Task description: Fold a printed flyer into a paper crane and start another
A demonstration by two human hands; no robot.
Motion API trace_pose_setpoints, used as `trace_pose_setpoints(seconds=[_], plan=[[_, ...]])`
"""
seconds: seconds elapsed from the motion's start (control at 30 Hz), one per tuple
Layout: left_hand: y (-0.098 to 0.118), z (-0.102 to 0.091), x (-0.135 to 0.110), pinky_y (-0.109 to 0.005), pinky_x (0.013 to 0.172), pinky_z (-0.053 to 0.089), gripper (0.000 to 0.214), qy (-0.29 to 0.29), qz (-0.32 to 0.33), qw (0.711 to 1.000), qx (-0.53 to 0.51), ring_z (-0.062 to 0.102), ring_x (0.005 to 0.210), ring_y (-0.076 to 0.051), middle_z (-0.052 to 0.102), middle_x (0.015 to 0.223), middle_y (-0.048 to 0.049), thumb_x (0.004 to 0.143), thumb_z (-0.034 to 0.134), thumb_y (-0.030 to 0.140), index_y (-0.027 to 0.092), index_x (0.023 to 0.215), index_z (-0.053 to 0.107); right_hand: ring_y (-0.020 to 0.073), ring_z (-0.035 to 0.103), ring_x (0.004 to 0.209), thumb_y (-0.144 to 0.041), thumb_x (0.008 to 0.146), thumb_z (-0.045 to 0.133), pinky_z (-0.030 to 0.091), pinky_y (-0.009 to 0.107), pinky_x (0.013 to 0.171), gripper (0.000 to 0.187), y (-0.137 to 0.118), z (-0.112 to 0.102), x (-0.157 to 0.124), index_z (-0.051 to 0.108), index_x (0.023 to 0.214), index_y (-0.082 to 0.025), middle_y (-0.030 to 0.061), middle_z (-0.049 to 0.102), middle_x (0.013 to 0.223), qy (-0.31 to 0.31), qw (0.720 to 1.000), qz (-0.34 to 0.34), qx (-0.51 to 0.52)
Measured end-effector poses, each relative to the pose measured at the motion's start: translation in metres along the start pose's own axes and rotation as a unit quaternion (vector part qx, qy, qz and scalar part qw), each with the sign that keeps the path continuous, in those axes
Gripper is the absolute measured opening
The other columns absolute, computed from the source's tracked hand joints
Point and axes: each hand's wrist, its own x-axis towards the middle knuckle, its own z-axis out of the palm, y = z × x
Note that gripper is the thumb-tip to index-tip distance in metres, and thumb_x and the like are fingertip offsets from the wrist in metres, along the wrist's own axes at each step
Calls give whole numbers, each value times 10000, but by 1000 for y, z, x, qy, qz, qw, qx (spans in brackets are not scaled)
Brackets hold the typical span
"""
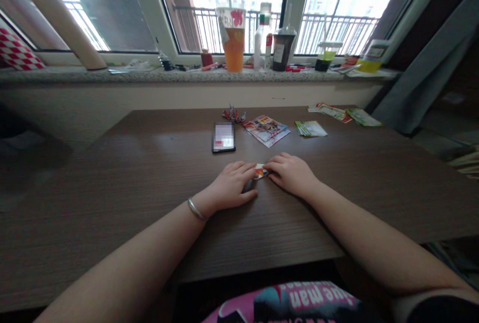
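A small folded piece of printed paper (260, 171), white with red and yellow, lies on the table between my hands. My left hand (234, 183) rests flat, its fingertips pressing the paper's left end and its thumb stretched apart below. On the other side, my right hand (292, 174) has its fingers bent and closed at the paper's right end, partly covering it. Beyond the left hand is a phone (223, 137) with a lit screen. A stack of colourful printed sheets (266, 130) lies behind the paper, next to a small bundle of folded paper pieces (233, 113).
Green-and-white leaflets (311, 129) and more leaflets (337, 112) lie at the table's back right. On the windowsill (179, 77) stand a tall cup of orange drink (234, 46), a clear bottle (259, 44) and a dark drink cup (283, 49). The table's front edge is near my body.
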Motion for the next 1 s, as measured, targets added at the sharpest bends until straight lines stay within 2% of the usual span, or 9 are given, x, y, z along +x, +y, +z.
trace_pose_setpoints(seconds=[0.1,0.27,0.47,0.6,0.7,1.0], plan=[[-1,-1,2,-430,1057,375,421,24,11,999,-22,490,1204,-263,545,1351,-89,846,591,325,194,1243,539,217,564,950,-299,934,506,436,323,818,258,-5,5,2,678,1099,-199,82,688,1038,9,999,-38,11],[-3,2,5,-379,934,468,301,60,-15,997,-44,571,1031,-228,651,1088,-90,863,560,220,169,1160,574,205,563,927,-315,950,486,432,315,803,263,-6,10,6,693,1059,-194,85,682,1018,12,999,-45,14],[-1,1,6,-351,893,478,130,71,-26,997,-18,580,972,-210,655,1022,-89,898,548,223,155,976,627,199,564,926,-312,954,483,426,303,794,263,-5,10,6,711,993,-187,82,679,993,9,999,-46,18],[1,-1,9,-383,856,461,188,93,2,993,66,548,901,-222,650,885,-74,927,521,278,165,846,648,193,567,883,-316,949,493,414,307,774,260,-4,13,7,714,950,-179,80,678,958,17,998,-49,21],[1,-1,10,-361,802,456,216,89,10,992,92,530,837,-208,641,855,-65,944,492,276,166,847,650,189,563,868,-322,943,507,404,309,771,248,-3,15,8,710,940,-178,82,674,944,25,998,-53,26],[2,-1,9,-307,738,462,176,54,7,996,73,539,792,-182,615,869,-58,953,470,237,167,920,628,194,566,879,-355,944,505,392,308,764,259,-8,11,8,690,1019,-190,78,676,951,23,997,-71,16]])
